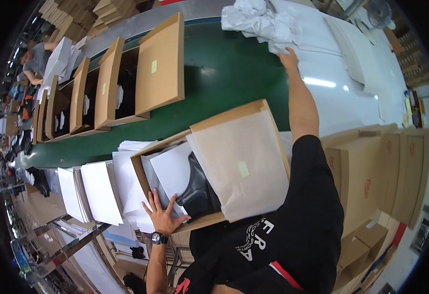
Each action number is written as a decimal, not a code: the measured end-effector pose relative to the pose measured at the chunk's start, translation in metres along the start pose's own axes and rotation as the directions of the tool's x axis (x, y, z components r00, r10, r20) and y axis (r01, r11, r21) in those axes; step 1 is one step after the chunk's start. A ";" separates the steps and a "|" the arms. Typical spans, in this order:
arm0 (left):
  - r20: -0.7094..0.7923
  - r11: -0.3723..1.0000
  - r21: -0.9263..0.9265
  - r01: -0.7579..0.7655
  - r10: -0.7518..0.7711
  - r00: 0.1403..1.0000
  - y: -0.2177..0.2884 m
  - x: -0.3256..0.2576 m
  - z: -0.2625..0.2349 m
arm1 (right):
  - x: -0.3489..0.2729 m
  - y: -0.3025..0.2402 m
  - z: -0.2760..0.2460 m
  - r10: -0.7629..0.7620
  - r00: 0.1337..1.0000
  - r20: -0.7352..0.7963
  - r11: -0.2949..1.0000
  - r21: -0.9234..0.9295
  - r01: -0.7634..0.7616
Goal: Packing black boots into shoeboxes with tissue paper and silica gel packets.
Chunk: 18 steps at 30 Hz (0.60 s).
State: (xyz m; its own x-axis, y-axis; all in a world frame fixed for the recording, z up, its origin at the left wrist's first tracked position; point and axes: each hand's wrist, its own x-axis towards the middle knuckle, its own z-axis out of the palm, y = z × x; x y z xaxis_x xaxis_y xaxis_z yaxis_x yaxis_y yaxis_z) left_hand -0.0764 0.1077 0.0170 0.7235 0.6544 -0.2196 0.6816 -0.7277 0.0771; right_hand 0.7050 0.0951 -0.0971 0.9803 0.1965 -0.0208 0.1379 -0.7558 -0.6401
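Brown cardboard box (209,166), glossy black boot (198,191) in white tissue inside | left hand (163,215) fingers splayed flat on box's near edge | right hand (289,58) beyond box, fingers released, touching crumpled white paper (258,22)

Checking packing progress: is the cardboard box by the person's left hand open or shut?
Open: the cardboard box has its lid swung back, showing a black boot and white paper inside.

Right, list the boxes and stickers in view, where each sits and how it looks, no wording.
Open brown shoebox: under the left hand, black boot inside.
Pale green sticker: square, on its lid.
Open brown boxes: row on the green belt.
Closed brown boxes: stacked, right.
Right hand: at the white paper.
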 end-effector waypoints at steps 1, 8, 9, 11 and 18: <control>-0.001 1.000 0.004 -0.022 0.022 1.000 -0.002 0.003 0.001 | 0.006 0.004 0.000 -0.010 1.000 -0.004 0.998 -0.065 0.010; 0.035 0.999 0.038 -0.015 0.014 0.999 -0.010 -0.002 -0.006 | -0.017 -0.009 0.022 0.018 0.991 0.131 0.885 0.459 -0.077; 0.024 1.000 -0.003 -0.031 0.031 0.999 -0.009 0.001 -0.004 | -0.004 0.003 0.013 0.017 0.994 0.109 0.887 0.457 -0.065; 0.013 0.998 -0.026 -0.058 0.058 0.998 -0.004 0.008 -0.003 | 0.016 0.026 -0.009 0.090 0.996 0.017 0.897 0.432 -0.089; -0.045 0.997 -0.028 -0.072 0.071 0.996 -0.009 0.001 -0.005 | -0.014 0.026 0.009 0.223 0.904 0.365 0.505 0.750 -0.428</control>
State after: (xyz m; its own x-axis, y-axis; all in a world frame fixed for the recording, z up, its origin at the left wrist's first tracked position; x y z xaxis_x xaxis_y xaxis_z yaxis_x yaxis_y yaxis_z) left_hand -0.0812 0.1155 0.0206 0.7741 0.6101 -0.1692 0.6306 -0.7667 0.1203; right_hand 0.6934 0.0783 -0.1206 0.8650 0.2371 -0.4421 -0.4556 0.0024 -0.8902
